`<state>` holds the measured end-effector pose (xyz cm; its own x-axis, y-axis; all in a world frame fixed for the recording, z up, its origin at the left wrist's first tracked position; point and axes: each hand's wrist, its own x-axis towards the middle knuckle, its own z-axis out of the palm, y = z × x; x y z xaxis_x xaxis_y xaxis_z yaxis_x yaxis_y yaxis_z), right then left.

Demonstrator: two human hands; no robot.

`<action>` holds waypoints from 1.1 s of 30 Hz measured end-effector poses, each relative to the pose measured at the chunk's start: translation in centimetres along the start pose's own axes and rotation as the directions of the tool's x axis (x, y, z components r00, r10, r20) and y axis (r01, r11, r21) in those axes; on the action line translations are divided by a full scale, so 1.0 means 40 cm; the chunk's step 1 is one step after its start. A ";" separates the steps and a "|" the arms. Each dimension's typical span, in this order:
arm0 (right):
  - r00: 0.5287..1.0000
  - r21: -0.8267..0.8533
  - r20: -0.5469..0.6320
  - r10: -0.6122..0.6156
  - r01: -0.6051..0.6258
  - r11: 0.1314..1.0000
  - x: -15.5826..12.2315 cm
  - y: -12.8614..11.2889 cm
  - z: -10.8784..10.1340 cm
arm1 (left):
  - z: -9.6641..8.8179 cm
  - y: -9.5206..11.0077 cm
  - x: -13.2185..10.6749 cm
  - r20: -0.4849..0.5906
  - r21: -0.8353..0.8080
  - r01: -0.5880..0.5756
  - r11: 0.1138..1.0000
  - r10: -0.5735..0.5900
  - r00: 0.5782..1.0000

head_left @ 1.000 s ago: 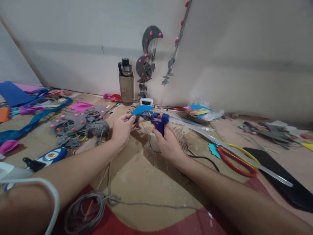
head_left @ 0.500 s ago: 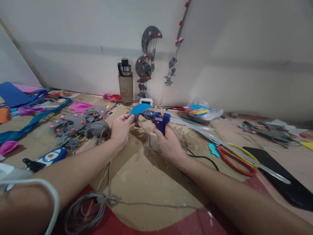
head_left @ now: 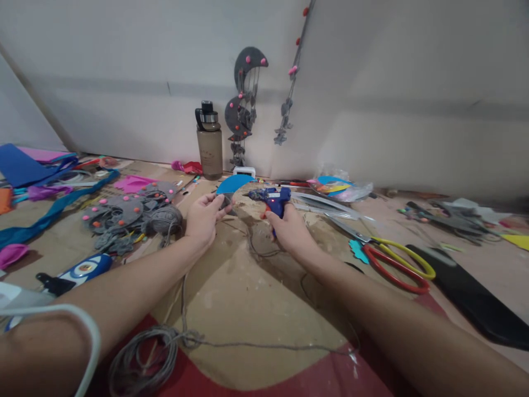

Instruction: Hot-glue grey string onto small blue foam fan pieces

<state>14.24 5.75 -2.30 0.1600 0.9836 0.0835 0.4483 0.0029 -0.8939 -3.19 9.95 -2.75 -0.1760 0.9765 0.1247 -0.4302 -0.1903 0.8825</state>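
My left hand (head_left: 205, 218) pinches a curved blue felt piece (head_left: 235, 183) with a grey part on its lower end, held up over the cardboard. In my right hand (head_left: 291, 230) is a blue glue gun (head_left: 275, 197), its nozzle pointing left toward the felt with a small gap between. The fingers wrap its handle, and a small red light shows on its body. Grey yarn (head_left: 252, 242) trails below the felt onto the cardboard (head_left: 243, 309). A grey yarn ball (head_left: 165, 219) lies left of my left hand.
Grey felt shapes with pompoms (head_left: 118, 212) lie at left. A water bottle (head_left: 210, 146) stands by the wall. On the right are scissors (head_left: 397, 264), clear glue sticks (head_left: 330, 207) and a black phone-like slab (head_left: 483, 298). A coil of yarn (head_left: 144, 358) lies in front.
My right hand has drawn the glue gun slightly right, away from the felt piece, so its nozzle now shows. The long clear stick over the scissors is no longer across them.
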 end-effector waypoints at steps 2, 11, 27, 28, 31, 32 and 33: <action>0.992 -0.091 0.092 0.086 -0.077 0.993 0.022 0.005 -0.016 | 0.001 0.000 -0.002 0.014 0.021 -0.010 1.000 0.010 1.000; 0.989 -0.762 0.134 -0.067 0.146 0.631 0.042 -0.001 -0.076 | 0.024 0.015 -0.030 0.066 0.103 -0.021 0.995 0.014 0.998; 0.934 0.023 -0.070 -0.351 0.353 0.935 -0.026 -0.039 0.012 | 0.048 0.020 -0.080 0.166 0.216 -0.038 0.976 0.002 0.986; 0.950 0.170 -0.038 -0.310 0.312 0.935 -0.028 -0.034 0.029 | 0.048 0.020 -0.084 0.187 0.255 -0.065 0.965 0.017 0.982; 0.972 0.390 0.028 -0.231 0.202 0.898 -0.027 -0.020 0.056 | 0.048 0.023 -0.089 0.227 0.355 -0.138 0.925 0.058 0.972; 0.976 0.380 0.023 -0.217 0.193 0.905 -0.025 -0.018 0.055 | 0.048 0.024 -0.088 0.232 0.375 -0.149 0.915 0.063 0.971; 0.977 0.341 0.013 -0.214 0.197 0.919 -0.024 -0.017 0.051 | 0.047 0.024 -0.087 0.233 0.385 -0.152 0.910 0.064 0.970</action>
<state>11.99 5.19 -2.65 0.0484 0.9625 0.2669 0.1441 0.2577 -0.9554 -1.31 6.57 -1.48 0.0078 0.9592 0.2828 -0.0235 -0.2825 0.9590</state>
